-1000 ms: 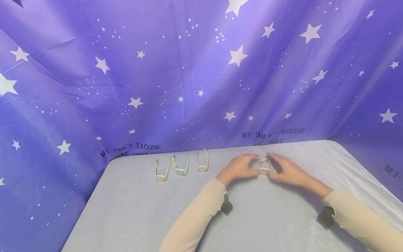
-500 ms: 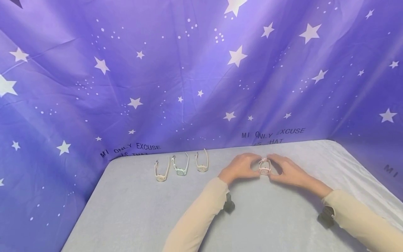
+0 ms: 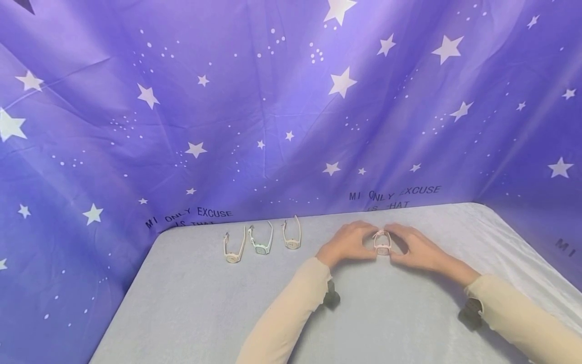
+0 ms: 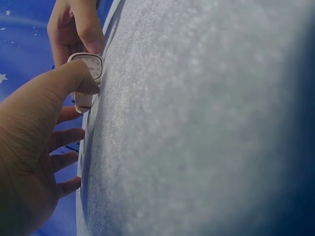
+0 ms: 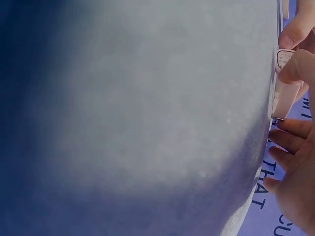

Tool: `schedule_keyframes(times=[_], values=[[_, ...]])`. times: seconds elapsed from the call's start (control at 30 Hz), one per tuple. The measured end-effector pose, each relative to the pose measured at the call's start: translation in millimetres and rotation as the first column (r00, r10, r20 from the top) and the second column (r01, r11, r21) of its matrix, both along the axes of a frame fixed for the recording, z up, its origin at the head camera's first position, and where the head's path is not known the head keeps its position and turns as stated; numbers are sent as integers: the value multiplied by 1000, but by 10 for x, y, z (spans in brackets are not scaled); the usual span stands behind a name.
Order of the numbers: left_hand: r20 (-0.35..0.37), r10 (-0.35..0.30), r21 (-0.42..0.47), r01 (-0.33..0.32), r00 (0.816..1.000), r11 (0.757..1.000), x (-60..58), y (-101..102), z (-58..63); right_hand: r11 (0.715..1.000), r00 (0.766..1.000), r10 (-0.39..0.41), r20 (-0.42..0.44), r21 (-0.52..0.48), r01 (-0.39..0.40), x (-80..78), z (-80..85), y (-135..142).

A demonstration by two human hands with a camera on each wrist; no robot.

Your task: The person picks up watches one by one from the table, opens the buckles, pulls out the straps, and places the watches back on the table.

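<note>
In the head view a pink wristwatch (image 3: 383,249) with a squarish dial stands on the table, its strap looped up behind. My left hand (image 3: 349,241) holds it from the left, thumb by the dial and index finger toward the strap's far end. From the other side my right hand (image 3: 417,248) grips it the same way. The left wrist view has the left thumb across the edge of the watch's dial (image 4: 91,63), the other fingers spread below. Beside the strap (image 5: 285,101) in the right wrist view are the right fingertips; the right thumb overlaps the dial.
To the left, three more watches lie in a row with straps bent back: a cream one (image 3: 233,258), a pale green one (image 3: 261,248) and another cream one (image 3: 292,243). A grey cloth covers the table (image 3: 191,303). Behind its far edge hangs a purple star-printed curtain (image 3: 254,111).
My left hand has shifted slightly right, and both thumbs have come in against the pink watch. Its dial has turned a little to face me squarely. The other watches have not moved.
</note>
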State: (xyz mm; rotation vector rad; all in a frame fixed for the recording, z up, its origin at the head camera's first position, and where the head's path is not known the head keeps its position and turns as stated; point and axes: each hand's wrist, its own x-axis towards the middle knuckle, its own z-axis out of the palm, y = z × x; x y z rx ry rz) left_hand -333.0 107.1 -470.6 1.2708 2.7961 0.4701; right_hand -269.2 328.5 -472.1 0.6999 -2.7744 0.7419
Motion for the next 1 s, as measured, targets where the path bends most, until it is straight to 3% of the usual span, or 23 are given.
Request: schedule_keyframes(times=[0.4,0.67,1.0], values=[[4,0,-44,0,1000,999,-8,17,3,999,1000,20,-12,38,-20,-1,10,32],[18,-15,-38,16,1000,999,-7,3,22,1000,999,16,33,5,-16,0,-5,27],[98,-57,87,48,994,995,-36,-64,46,997,996,65,-58,-28,-67,22,-34,23]])
